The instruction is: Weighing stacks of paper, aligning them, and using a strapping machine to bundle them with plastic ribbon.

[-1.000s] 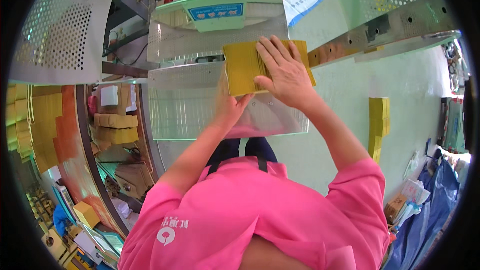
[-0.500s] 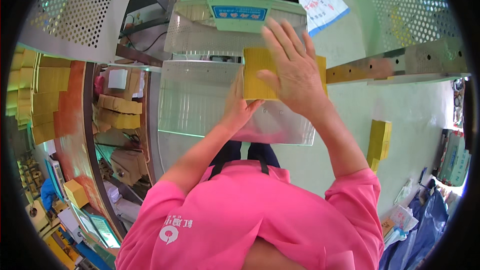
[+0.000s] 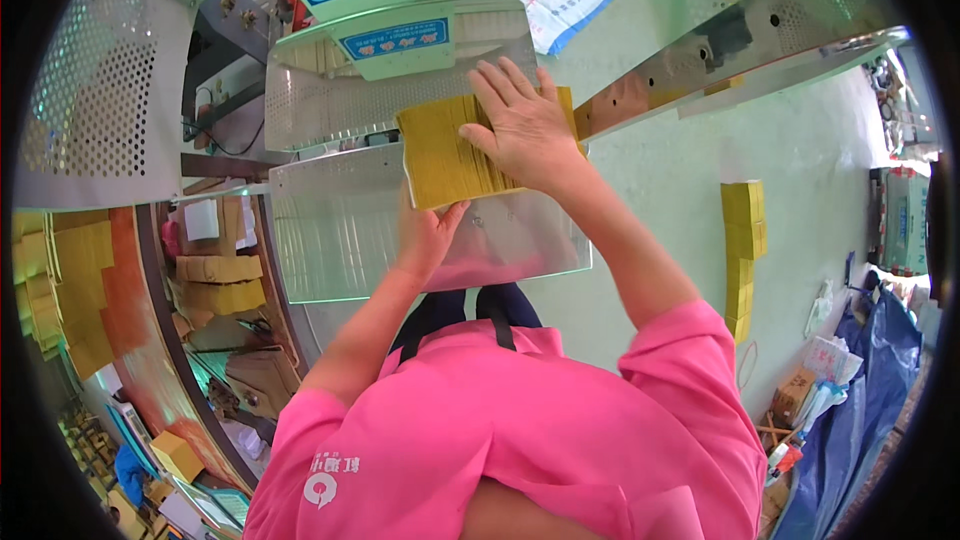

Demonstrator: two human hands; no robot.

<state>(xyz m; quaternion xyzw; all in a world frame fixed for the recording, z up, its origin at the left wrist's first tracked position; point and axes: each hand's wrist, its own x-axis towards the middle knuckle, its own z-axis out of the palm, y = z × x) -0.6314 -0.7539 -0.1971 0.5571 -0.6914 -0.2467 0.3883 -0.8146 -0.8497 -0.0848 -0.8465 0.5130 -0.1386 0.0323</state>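
A thick stack of yellow paper sheets (image 3: 432, 155) is held above the sheet-metal tray (image 3: 340, 245) of a machine. Its upper face shows uneven ridges, as though the sheets are slightly fanned. My left hand (image 3: 428, 237) grips the stack at its near left side, the thumb on the near edge and the other fingers hidden behind or under it. My right hand (image 3: 530, 130) lies over the right part of the stack, palm down, fingers stretched out and thumb apart. Beyond the stack stands the pale green machine body (image 3: 470, 15) with blue labels.
A metal rail with holes (image 3: 700, 55) runs off to the right. Yellow paper stacks (image 3: 742, 230) stand on the floor, near a blue tarp (image 3: 865, 390). At left are a perforated panel (image 3: 85, 90) and a reddish bench (image 3: 150, 320) with brown bundles beside it.
The view has turned to the right, so the machine appears further left. The stack's ridges now show more plainly, and my right hand has settled onto its right part.
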